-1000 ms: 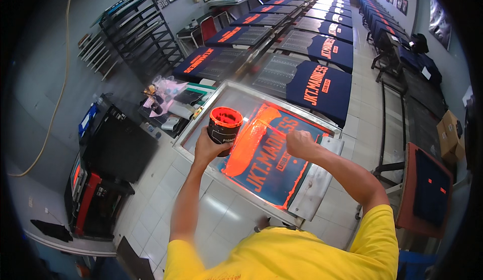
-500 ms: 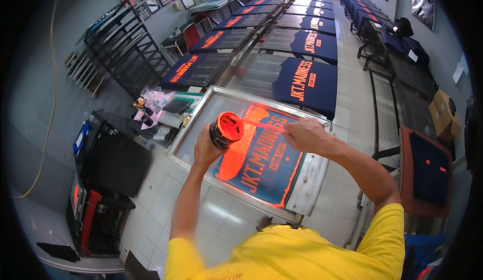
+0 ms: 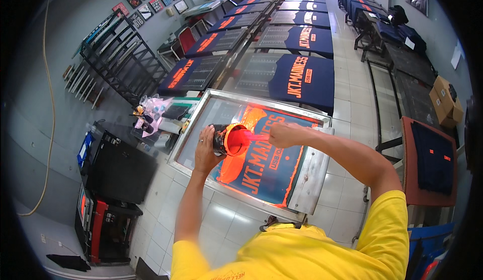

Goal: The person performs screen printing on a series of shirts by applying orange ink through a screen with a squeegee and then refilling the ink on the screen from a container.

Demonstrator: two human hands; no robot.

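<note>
My left hand (image 3: 204,151) is wrapped round a black tub (image 3: 219,140) of bright orange-red ink. The tub is tipped on its side, its ink-coated mouth facing right. In my right hand (image 3: 287,135), closed as a fist, is an ink-smeared pinkish spatula (image 3: 258,137), its far end at the tub's mouth. Both hands are above a screen-printing frame (image 3: 197,113) with a metal rim and a blue stencil of large lettering. A thick band of orange ink (image 3: 232,167) lies along the stencil's left side, partly hidden by the tub.
Beyond the frame run long rows of boards with printed navy shirts (image 3: 304,78). A black rack (image 3: 118,53) stands left, near a cluttered side stand (image 3: 153,111). On the right are a dark bench (image 3: 410,86), a cardboard box (image 3: 445,101) and a reddish board (image 3: 437,194) bearing dark cloth.
The tub has tipped over further, its mouth turning from upward to the right. My right hand has moved left, bringing the spatula to the tub's mouth. The view has shifted slightly.
</note>
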